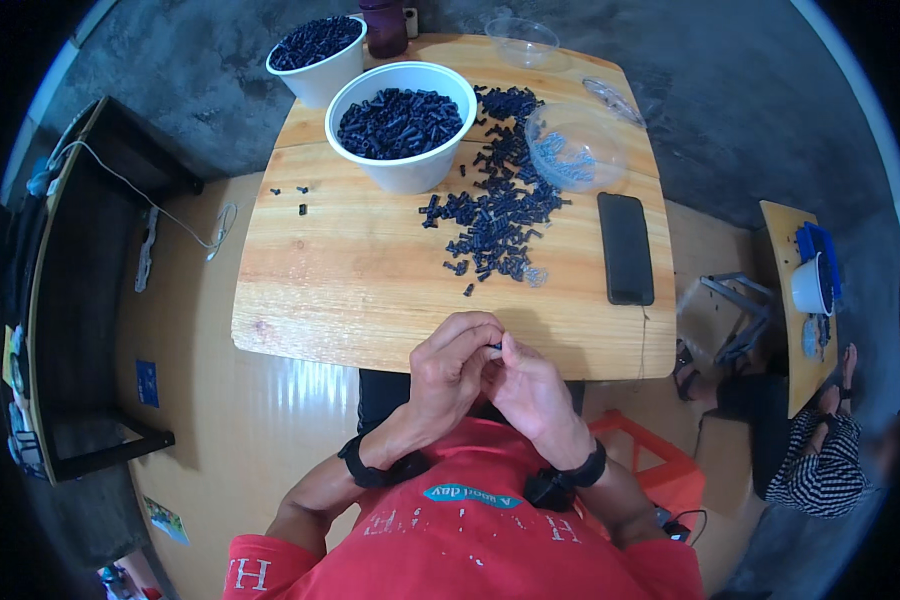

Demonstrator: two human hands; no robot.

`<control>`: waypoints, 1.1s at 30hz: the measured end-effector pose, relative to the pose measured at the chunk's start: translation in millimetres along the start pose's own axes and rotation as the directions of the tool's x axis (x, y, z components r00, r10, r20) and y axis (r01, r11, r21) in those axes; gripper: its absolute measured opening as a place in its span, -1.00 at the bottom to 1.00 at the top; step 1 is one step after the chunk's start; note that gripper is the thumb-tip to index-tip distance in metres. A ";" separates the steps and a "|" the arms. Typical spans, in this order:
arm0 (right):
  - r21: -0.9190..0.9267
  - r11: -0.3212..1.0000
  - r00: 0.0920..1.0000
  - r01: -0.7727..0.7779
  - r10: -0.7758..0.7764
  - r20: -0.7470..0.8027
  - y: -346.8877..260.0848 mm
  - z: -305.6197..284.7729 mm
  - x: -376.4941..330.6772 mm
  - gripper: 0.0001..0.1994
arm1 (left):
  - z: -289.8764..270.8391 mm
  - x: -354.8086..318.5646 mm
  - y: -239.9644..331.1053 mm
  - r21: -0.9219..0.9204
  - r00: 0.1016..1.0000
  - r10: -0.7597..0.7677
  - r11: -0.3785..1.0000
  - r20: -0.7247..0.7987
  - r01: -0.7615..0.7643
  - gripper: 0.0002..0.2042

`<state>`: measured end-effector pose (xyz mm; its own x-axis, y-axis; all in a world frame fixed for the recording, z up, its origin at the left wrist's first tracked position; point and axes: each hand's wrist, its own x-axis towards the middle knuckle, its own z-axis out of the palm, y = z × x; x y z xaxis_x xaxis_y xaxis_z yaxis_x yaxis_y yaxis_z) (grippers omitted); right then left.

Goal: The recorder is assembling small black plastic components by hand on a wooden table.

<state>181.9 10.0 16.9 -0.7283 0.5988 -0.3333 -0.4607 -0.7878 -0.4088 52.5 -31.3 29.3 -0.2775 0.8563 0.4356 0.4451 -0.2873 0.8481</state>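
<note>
L hand [448,375] & R hand [532,390] are meeting at the near edge of the desk [330,280], fingers of both pressing in & pinching 1 small dark pc [496,347] btwn the tips, mostly hidden. Beyond, a black phone [626,250] is lying toward the R side, & a loose pile of dark pcs [500,222] is spreading across the mid. Farther, a clear bowl [610,140] is holding pale pcs [568,160], & a big white tub [410,178] is holding more dark pcs. At the far end, a 2nd white tub [327,82], a purple container [385,28] & a 2nd clear bowl [522,46] are standing.
</note>
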 end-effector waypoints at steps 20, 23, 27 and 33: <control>-0.502 0.563 0.374 0.657 -0.821 -0.431 -113.2 -166.3 -132.5 -0.58 | -21.6 57.0 -35.8 0.255 0.992 -0.102 0.963 0.070 0.082 -0.84; -0.565 0.649 0.262 0.509 -0.742 -0.617 -116.8 -191.4 -113.1 -0.53 | -2.9 64.9 -43.8 0.335 0.996 -0.030 0.942 0.081 0.002 -0.89; -0.671 0.636 0.223 0.383 -0.768 -0.601 -118.8 -215.9 -91.4 -0.53 | 10.4 67.7 -52.1 0.442 0.997 -0.006 0.897 0.078 -0.029 -0.89; -0.872 0.370 0.003 0.320 -0.921 -0.390 -121.5 -172.1 -89.8 -0.60 | 18.7 68.1 -58.7 0.549 0.995 0.007 0.834 0.098 -0.060 -0.87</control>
<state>390.6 76.8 -49.7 0.6194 0.7838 0.0443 0.0385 0.0260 -0.9989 23.4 52.0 3.5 -0.1895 0.8921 0.4103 0.8552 -0.0553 0.5153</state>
